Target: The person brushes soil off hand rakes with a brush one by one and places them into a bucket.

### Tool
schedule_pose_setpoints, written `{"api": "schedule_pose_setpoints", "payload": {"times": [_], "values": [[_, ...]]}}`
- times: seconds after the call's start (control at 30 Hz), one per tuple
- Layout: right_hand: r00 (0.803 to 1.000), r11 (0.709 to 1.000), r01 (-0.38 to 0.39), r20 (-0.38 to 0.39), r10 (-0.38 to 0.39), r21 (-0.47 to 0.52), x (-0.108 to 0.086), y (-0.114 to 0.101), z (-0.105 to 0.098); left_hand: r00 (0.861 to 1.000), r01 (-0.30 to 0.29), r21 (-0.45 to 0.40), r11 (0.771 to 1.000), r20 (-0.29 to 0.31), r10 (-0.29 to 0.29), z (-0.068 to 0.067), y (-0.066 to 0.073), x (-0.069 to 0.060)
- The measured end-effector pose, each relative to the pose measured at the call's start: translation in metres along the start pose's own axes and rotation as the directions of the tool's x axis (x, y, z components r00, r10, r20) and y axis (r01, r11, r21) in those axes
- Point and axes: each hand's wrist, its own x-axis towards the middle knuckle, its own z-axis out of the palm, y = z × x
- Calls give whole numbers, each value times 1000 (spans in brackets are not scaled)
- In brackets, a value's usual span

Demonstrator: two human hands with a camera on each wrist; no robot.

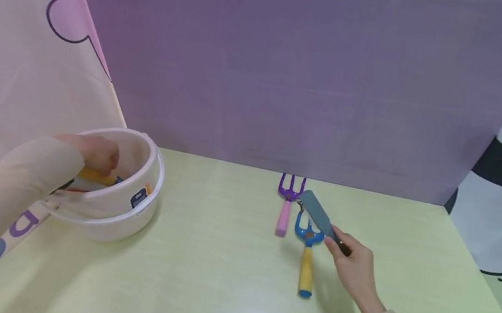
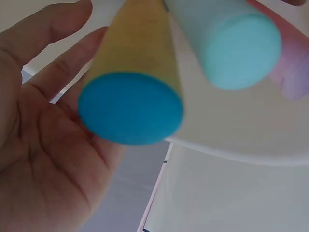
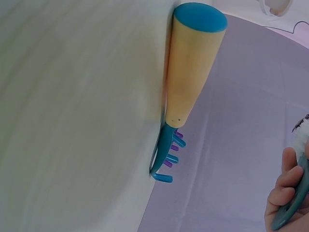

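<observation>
Right grip [image 1: 357,266], the person's bare hand, is narrowed round the handle of a grey-green brush [image 1: 318,213]. Using the blue-headed fork [image 1: 307,258] as my reference: brush is held off the surface [image 1: 215,260], over the fork's prongs. Brush long axis runs diagonal on my head feed, broad end pointing away from the person and leftward, handle end back toward the palm. Right wrist cam gives me white bristles. The fork itself lies prongs away from the person, yellow-handled end toward them. Pink-handled fork [image 1: 285,214] lies just left of it and farther off, axis near parallel, purple prongs also pointing away.

Well left of the blue-headed fork: white bucket [image 1: 118,200], nested in a second white container [image 1: 121,231]. Left grip [image 1: 95,153] is down in the bucket at a yellow handle [image 2: 137,53] with blue end cap. Left wrist cam shows fingers running behind that handle, capped end toward my lens; can't tell if they hold it. Mint handle [image 2: 236,48] and pink handle [image 2: 295,58] sit beside it. Dark label [image 1: 139,198] on the bucket, text too small for me to read.
</observation>
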Motion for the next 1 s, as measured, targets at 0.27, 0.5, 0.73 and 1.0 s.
{"api": "schedule_pose_setpoints", "payload": {"times": [0.27,0.5,0.73,1.0], "values": [[1000,1000,3,-14,-4,-9,-1,0,0,987,-158,198,967,1,161,-5,7,11],[999,1000,10,-35,-11,-26,-1,0,-4,938,-265,392,881,-105,330,-8,30,-1],[999,999,17,-47,-19,-36,0,0,-7,841,-347,511,786,-202,503,9,66,-30],[998,999,24,-63,-26,-43,1,3,-10,687,-471,527,708,-285,669,60,95,-35]]}}
